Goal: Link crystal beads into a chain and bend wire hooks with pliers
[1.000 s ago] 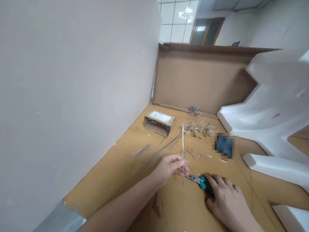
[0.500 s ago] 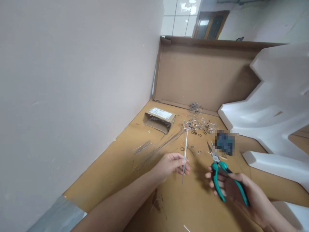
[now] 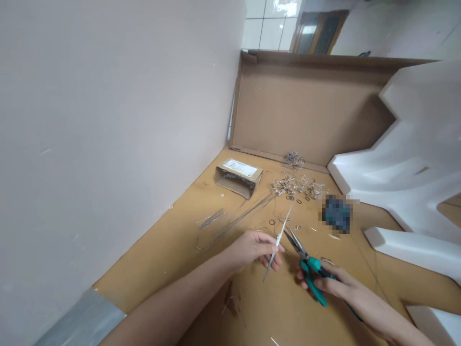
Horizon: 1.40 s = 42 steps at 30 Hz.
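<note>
Between the thumb and fingers of my left hand (image 3: 264, 249) is a thin, straight, silvery strip (image 3: 284, 226), wire-like, slanting up to the right. My right hand (image 3: 331, 283) grips long-nose pliers (image 3: 306, 262) with green and black handles. The jaws of the pliers are slightly parted, their tips close to the strip just above my left fingers; whether they touch it I cannot tell. Beyond both hands lies a scatter of small bent wire pieces and rings (image 3: 298, 186). Several long thin wires (image 3: 248, 211) lie to the left of it.
A small open cardboard box (image 3: 239, 175) with a white label stands at the back left. A cardboard wall (image 3: 309, 110) closes the far side, and a pale wall (image 3: 126, 120) the left. White foam pieces (image 3: 406, 250) line the right. A blurred dark item (image 3: 336, 214) lies near them.
My right hand has brought the pliers leftward to the strip, and their handles have come closer together. In my left hand the strip has tilted to the right.
</note>
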Tool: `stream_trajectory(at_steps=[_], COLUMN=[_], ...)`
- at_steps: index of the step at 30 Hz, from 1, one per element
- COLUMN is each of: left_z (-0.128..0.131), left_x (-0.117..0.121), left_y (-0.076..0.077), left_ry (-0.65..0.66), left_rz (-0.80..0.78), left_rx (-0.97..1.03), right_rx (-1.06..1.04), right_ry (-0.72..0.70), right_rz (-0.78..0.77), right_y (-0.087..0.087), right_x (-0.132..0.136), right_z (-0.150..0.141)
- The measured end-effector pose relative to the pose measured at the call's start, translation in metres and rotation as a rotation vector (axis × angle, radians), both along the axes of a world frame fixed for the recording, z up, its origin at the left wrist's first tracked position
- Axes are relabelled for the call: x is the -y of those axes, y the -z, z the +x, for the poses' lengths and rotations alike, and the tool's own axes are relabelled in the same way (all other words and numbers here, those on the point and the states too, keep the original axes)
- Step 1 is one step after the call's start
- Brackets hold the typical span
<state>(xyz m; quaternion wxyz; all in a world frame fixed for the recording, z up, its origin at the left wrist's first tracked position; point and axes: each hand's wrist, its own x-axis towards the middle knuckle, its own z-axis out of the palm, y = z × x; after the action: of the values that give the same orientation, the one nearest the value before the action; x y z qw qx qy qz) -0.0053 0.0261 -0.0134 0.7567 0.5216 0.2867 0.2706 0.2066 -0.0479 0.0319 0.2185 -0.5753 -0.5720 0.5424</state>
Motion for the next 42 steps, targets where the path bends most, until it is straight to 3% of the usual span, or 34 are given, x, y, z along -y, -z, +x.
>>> stream_trajectory(at_steps=[4,8,34,42], left_z=[0.0,0.002,-0.002,-0.003], left_x=[0.003,0.005,0.005,0.004], left_y=[0.004,0.004,-0.006,-0.005], left_ry=[0.153,0.21,0.282,0.308], left_rz=[0.007,0.003,-0.018,-0.051], left_rx=[0.006,-0.005,-0.022,-0.02], right_rx=[0.016,-0.008,-0.169,-0.074], right_ry=[-0.077,-0.138,-0.125,-0.097], right_rz=[0.01,-0.013,-0.118,-0.088], right_y=[-0.002,-0.004,-0.005,-0.008], right_x=[-0.004,-0.004,-0.002,0.001], right_z=[-0.001,-0.003,-0.011,-0.013])
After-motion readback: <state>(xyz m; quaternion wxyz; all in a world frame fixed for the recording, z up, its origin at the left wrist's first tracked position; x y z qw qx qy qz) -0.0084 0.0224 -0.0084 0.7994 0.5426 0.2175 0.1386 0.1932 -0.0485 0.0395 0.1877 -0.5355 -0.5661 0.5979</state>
